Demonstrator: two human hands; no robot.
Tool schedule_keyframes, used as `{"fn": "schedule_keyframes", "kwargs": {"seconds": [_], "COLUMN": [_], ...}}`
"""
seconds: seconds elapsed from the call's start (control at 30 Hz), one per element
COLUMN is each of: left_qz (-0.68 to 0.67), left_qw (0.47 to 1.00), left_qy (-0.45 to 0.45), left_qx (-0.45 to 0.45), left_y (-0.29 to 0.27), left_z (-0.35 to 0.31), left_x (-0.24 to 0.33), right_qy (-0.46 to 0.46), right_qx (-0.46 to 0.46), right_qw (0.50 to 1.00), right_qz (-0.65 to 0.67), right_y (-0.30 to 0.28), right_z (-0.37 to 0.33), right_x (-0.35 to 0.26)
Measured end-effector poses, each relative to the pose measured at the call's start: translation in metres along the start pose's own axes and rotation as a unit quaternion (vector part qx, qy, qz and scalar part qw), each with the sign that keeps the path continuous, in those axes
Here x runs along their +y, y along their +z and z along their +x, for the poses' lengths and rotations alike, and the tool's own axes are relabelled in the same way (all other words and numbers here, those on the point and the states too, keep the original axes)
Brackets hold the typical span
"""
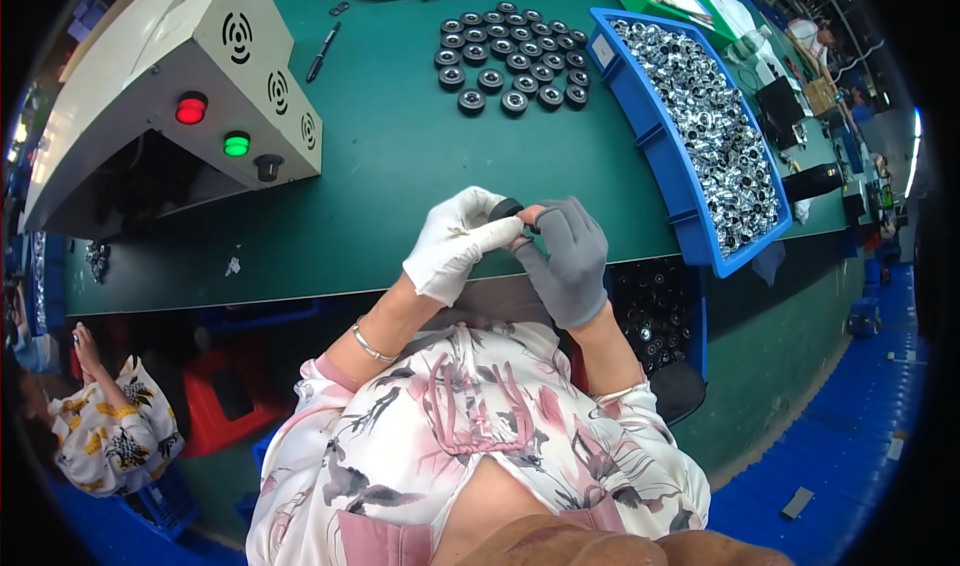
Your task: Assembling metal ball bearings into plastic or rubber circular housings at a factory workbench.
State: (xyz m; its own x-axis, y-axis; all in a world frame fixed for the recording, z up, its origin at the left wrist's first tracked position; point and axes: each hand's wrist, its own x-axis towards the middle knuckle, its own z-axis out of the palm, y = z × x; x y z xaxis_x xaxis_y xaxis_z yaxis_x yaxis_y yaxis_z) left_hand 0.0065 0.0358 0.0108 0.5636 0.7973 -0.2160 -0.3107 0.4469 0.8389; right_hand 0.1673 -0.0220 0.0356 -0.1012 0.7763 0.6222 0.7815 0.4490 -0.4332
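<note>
Close to the table's front edge, my left hand [455,244] in a white glove pinches a small black round part [507,208]. My right hand [570,261] wears a grey glove with bare fingertips showing, and its fingers close on the same part from the right. Fingers cover most of the part, so its face cannot be made out. Beyond my hands, several black round parts with metal centres [514,101] stand in loose rows on the green table [380,156].
A blue bin [690,211] full of shiny metal rings stands at right. At left is a beige machine [265,76] with red and green lights; a black pen [322,53] lies beside it. Below the table edge, another bin holds black parts [655,316]. Another person [115,416] sits at lower left.
</note>
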Motion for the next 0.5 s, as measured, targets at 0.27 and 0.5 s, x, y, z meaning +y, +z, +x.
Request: {"fn": "schedule_keyframes", "kwargs": {"seconds": [0.27, 0.5], "left_qz": [-0.035, 0.09], "left_qw": [0.998, 0.99], "left_qy": [0.057, 0.079], "left_qx": [0.014, 0.073], "left_y": [0.008, 0.021], "left_z": [-0.004, -0.011], "left_x": [-0.014, -0.008], "right_qy": [-0.002, -0.007], "right_qx": [0.003, -0.006], "right_qw": [1.0, 0.998], "right_qz": [0.003, -0.06], "right_y": [-0.001, -0.01], "right_z": [-0.006, 0.0], "right_x": [0.0, -0.012]}}
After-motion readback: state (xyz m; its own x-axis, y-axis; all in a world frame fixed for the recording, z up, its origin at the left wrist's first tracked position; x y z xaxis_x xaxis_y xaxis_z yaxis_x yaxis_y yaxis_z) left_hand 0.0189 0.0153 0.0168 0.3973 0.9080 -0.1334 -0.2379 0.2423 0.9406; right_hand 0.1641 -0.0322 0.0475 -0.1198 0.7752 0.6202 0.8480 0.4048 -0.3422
